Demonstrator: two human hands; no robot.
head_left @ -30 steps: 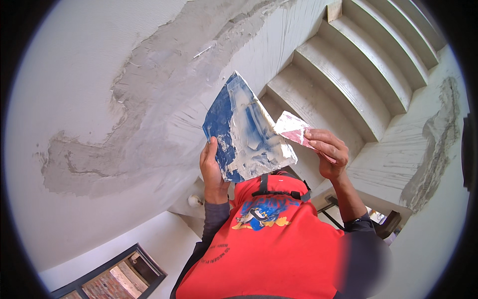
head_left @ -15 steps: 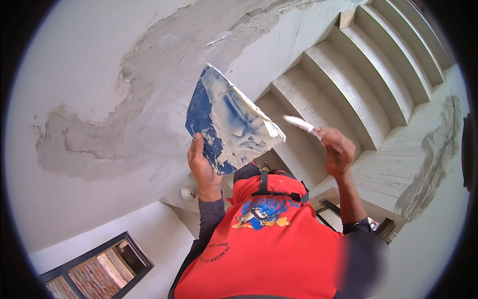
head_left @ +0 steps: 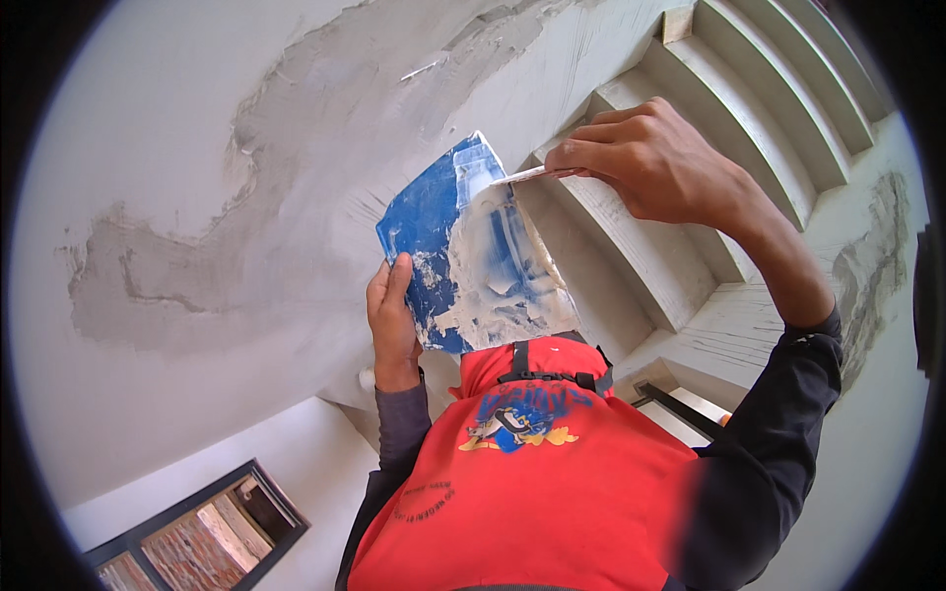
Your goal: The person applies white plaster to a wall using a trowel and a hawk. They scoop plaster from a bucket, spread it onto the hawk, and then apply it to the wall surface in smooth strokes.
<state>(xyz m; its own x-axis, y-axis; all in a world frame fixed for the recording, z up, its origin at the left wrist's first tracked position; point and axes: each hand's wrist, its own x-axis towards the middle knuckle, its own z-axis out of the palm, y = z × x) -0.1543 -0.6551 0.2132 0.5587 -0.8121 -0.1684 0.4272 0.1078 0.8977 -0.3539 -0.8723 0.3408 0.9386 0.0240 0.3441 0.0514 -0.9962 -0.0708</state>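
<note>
My left hand (head_left: 394, 320) grips a flat blue board (head_left: 426, 212) by its left edge, thumb laid over the face. Wet white putty (head_left: 493, 305) covers much of the board's right and lower part, with thin smears over the blue. In my right hand (head_left: 655, 163) is a putty knife (head_left: 527, 175), pinched between the fingers and seen nearly edge-on. Its white-coated tip meets the upper right edge of the board. The knife's handle is mostly hidden by my fingers.
A pale wall with a rough grey plaster patch (head_left: 177, 261) runs along the left. Concrete stairs (head_left: 631, 256) rise to the upper right, with a small block (head_left: 677, 25) on one step. A dark-framed window (head_left: 212, 532) sits at the lower left.
My right hand has moved up and left, bringing the putty knife from beside the board onto its upper right edge. The board has turned to show more of its face.
</note>
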